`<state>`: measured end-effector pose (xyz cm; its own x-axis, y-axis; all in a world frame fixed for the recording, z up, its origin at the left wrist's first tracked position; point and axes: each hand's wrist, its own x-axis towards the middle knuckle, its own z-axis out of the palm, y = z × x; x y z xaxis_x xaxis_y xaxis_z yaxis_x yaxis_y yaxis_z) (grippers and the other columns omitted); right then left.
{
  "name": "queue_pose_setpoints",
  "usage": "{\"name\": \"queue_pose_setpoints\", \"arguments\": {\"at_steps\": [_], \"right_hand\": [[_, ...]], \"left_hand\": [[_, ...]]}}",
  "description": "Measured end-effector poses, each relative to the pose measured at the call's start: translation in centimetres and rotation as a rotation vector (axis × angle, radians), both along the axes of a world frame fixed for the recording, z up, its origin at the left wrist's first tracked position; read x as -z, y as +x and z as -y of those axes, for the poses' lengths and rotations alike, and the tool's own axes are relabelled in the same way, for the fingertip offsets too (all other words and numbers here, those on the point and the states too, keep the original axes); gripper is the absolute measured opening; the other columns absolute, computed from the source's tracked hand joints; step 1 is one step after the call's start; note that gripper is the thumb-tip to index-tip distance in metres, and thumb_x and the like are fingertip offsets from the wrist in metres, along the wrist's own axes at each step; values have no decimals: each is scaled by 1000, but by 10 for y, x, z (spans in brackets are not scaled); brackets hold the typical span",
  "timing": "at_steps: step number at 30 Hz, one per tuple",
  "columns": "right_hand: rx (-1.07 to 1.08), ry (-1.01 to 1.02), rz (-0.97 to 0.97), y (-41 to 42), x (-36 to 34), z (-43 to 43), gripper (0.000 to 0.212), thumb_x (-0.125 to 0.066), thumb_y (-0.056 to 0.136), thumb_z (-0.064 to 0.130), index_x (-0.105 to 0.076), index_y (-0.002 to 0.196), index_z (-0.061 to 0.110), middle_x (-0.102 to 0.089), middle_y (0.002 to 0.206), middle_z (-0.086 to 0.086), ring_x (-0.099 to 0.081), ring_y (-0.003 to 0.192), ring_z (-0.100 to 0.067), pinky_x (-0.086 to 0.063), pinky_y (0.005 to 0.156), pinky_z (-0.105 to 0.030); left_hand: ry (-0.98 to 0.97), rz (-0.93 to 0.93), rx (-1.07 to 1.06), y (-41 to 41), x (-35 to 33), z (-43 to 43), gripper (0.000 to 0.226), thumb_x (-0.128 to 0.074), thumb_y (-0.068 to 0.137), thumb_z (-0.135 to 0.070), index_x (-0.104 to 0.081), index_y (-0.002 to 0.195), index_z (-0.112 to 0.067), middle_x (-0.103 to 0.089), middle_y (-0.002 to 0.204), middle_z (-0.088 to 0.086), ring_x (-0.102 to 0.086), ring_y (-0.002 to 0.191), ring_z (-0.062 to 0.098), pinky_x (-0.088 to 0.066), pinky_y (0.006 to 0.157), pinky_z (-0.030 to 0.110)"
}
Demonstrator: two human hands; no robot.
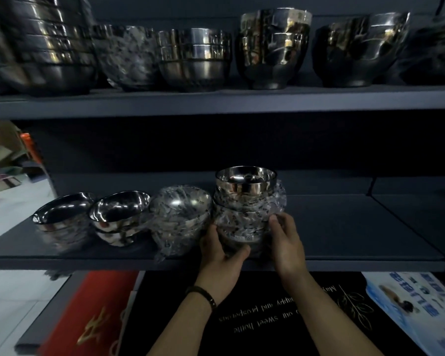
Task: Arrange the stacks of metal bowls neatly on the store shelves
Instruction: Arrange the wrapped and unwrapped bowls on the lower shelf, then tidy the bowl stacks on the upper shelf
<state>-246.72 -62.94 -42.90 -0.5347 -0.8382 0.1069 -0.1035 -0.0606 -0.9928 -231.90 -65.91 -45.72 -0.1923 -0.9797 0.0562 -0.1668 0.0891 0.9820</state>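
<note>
While both hands clasp it, the plastic-wrapped bowl stack (249, 209) stands upright on the middle shelf (344, 227), long axis vertical and mouths up. The top bowl's shiny rim pokes out above the wrap. It sits near the shelf's front edge, just below frame centre toward 6 o'clock.

The left hand (220, 249) is at the stack's 7 o'clock, fingers curled round the lower left side and thumb across the front of the base. It wears a dark bracelet (202, 295) on the wrist. The right hand (287, 242) is at 4 o'clock, fingers bent against the right side and gripping through the plastic (exact fingertip contact is blurred).

At the stack's 9 o'clock, touching or just beside it, is a second wrapped stack (180, 217), then a bare steel stack (118, 214) and a leftmost bare stack (62, 219), which leans left.

The shelving is dark grey metal in dim light. The upper shelf (216, 101) at 12 o'clock holds a row of taller bowl stacks. At 6 o'clock, below the middle shelf, lie a red mat (88, 312), a black doormat with gold lettering (267, 317) and a blue-white printed package (421, 304). White floor tiles (10, 304) show at 8 o'clock.
</note>
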Motion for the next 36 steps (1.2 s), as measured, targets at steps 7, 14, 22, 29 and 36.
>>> {"name": "queue_pose_setpoints", "arguments": {"at_steps": [7, 14, 22, 29, 36], "right_hand": [[-10, 15, 38, -3, -7, -4, 19, -52, 106, 49, -68, 112, 41, -75, 113, 10, -70, 110, -15, -55, 102, -50], [86, -29, -104, -23, -65, -45, 18, -62, 104, 38, -61, 120, 29, -66, 112, 16, -64, 108, -10, -50, 91, -33], [150, -125, -127, -74, -167, -106, 6, -67, 102, 25, -70, 107, 27, -74, 96, -5, -70, 86, -18, -55, 74, -38], [175, -214, -166, -135, -268, -130, 7, -64, 104, 19, -68, 109, 22, -73, 108, -7, -73, 99, -23, -64, 88, -46], [149, -194, -196, -163, -350, -81, 21, -58, 103, 43, -67, 107, 25, -71, 106, 1, -68, 108, -25, -54, 105, -54]], "left_hand": [[-20, 59, 18, 5, -10, -9, 85, -73, 68, -53, -35, 144, -43, -42, 149, -11, -55, 128, 6, -53, 107, 38], [-112, 36, -124, 11, -24, -20, 64, -83, 76, 8, -57, 112, -38, -62, 126, -1, -64, 99, 4, -49, 75, 3], [-300, 41, 55, -16, -149, -49, 35, -76, 87, -1, -68, 94, -34, -69, 88, -3, -67, 72, 11, -52, 64, 22], [-340, -18, 254, -87, -275, -55, 29, -72, 96, -20, -60, 115, -37, -61, 125, -13, -64, 110, 6, -56, 91, 25], [-143, -204, 205, -148, -359, -24, 23, -52, 106, -33, -57, 126, -24, -59, 116, -2, -58, 105, 15, -47, 110, 41]]}}
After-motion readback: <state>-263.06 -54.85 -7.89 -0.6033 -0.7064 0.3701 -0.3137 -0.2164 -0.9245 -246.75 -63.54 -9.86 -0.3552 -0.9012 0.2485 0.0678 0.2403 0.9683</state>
